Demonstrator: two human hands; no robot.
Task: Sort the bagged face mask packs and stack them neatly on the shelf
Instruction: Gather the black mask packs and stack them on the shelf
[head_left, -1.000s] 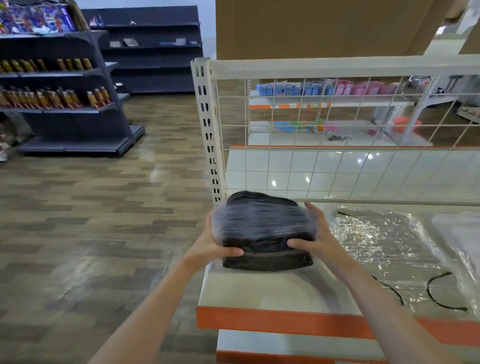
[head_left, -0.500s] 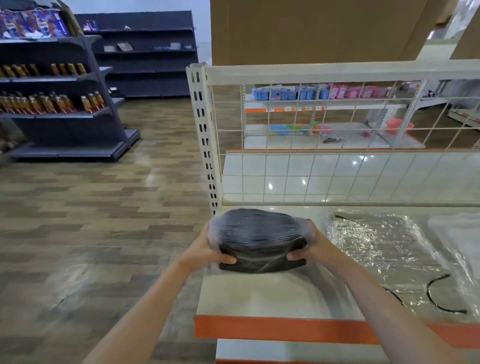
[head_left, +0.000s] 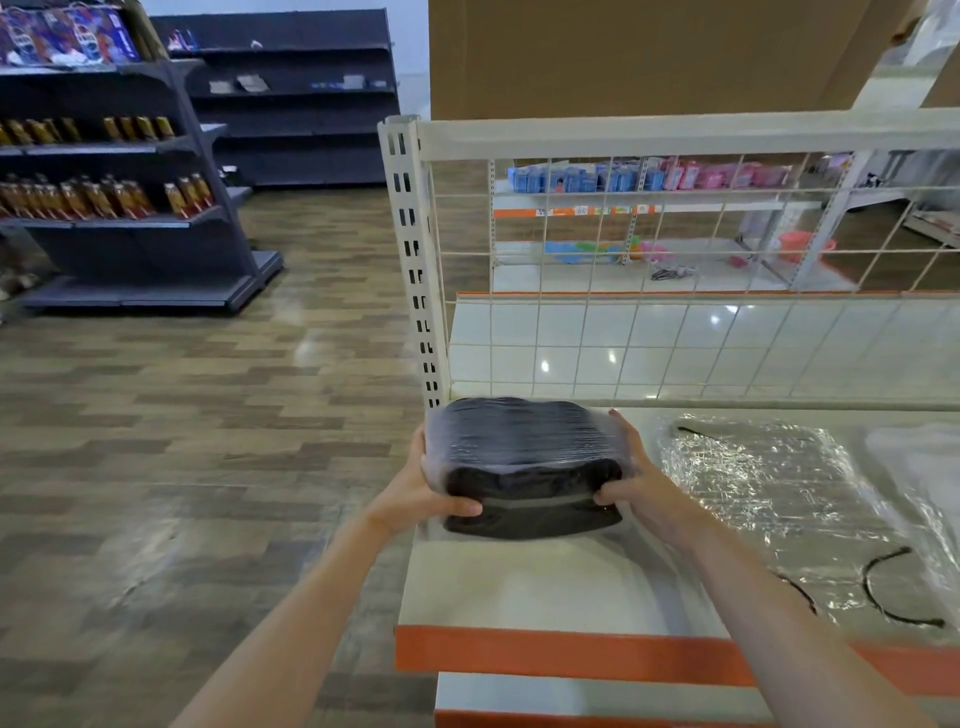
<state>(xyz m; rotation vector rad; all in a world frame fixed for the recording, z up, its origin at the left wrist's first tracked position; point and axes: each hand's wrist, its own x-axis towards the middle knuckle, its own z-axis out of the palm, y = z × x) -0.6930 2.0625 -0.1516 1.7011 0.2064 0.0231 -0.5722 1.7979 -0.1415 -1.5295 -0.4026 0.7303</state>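
Observation:
A bagged pack of black face masks (head_left: 524, 457), wrapped in clear plastic, sits at the back left corner of the white shelf (head_left: 530, 587), close to the perforated upright post. My left hand (head_left: 415, 493) grips its left end, thumb curled over the front. My right hand (head_left: 636, 480) grips its right end, fingers along the side and thumb on the front. Whether the pack's underside rests fully on the shelf is hard to tell.
Empty crinkled clear plastic bags (head_left: 769, 499) lie on the shelf to the right, with loose black ear loops (head_left: 893, 597). A wire grid back panel (head_left: 701, 270) bounds the shelf behind. An orange strip (head_left: 545, 654) edges its front. Dark stocked shelving (head_left: 119, 208) stands across the wood floor.
Both hands have carried the pack farther back toward the shelf's rear left corner and levelled it. The grip on both ends is the same.

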